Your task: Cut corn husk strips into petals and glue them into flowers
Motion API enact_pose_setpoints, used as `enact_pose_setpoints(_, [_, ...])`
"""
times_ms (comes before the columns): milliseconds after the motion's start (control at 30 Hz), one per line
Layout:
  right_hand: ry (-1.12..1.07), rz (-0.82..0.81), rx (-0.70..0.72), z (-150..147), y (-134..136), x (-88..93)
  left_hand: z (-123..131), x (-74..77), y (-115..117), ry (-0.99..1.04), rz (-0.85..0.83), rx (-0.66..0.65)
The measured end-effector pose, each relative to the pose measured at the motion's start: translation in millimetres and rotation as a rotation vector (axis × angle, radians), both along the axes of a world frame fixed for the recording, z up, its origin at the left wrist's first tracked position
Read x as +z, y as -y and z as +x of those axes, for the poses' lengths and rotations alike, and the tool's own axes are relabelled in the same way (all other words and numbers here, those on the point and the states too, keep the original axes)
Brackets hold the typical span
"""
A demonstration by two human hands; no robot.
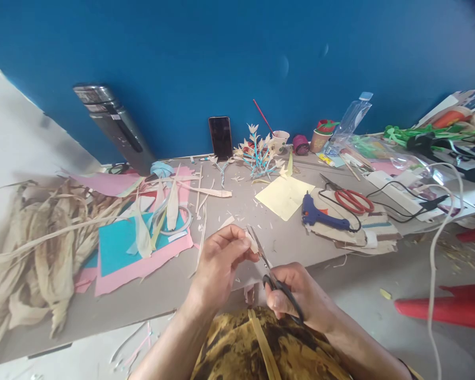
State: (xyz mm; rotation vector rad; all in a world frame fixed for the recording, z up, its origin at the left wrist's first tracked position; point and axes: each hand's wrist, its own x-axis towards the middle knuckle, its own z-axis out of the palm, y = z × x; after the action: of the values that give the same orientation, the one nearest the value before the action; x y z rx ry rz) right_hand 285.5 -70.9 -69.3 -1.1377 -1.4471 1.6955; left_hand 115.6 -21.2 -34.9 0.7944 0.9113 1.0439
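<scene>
Head view: pale piece held above the table near its front edge, pinched between thumb and fingers of the left hand, presumably to steady it beside the blades. Right hand closed around the black handles of the scissors, blades pointing away from the body. Piece looks small, thin, cream, husk-like; fingers hide part. Beyond: yellow sheet; rightward, blue glue gun, probably parked within reach.

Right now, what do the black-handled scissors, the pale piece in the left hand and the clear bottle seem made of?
Black-handled scissors: probably metal blades, by their grey sheen; smooth handles, perhaps plastic. Pale piece: thin, matte, perhaps husk or paper. Clear bottle: likely glossy plastic, transparent with highlights.
</scene>
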Motion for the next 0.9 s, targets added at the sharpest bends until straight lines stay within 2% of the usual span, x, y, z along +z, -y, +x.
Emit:
enact_pose_setpoints(300, [-0.052,-0.062,-0.112,-2.8,5.2,-12.7,-0.4,-3.0,2.2,0.010,-0.006,0.007])
enact_pose_setpoints(500, [-0.096,0.099,-0.474,-9.5,-6.9,4.6,11.8,-7.7,9.3,0.180,-0.093,0.007])
enact_pose_setpoints(567, [-0.110,0.136,-0.533,-10.4,-11.5,9.8,16.0,-9.2,12.4,0.227,-0.122,-0.008])
enact_pose_setpoints(667, [-0.150,0.172,-0.529,-8.9,-15.5,11.9,18.0,-10.0,15.2,0.245,-0.147,-0.032])
enact_pose_setpoints(767, [-0.091,0.213,-0.564,-6.2,-16.6,11.8,15.8,-9.5,15.3,0.254,-0.164,-0.051])
enact_pose_setpoints(900, [-0.098,0.139,-0.533,-5.7,-15.3,16.8,11.7,-8.2,15.4,0.201,-0.126,-0.085])
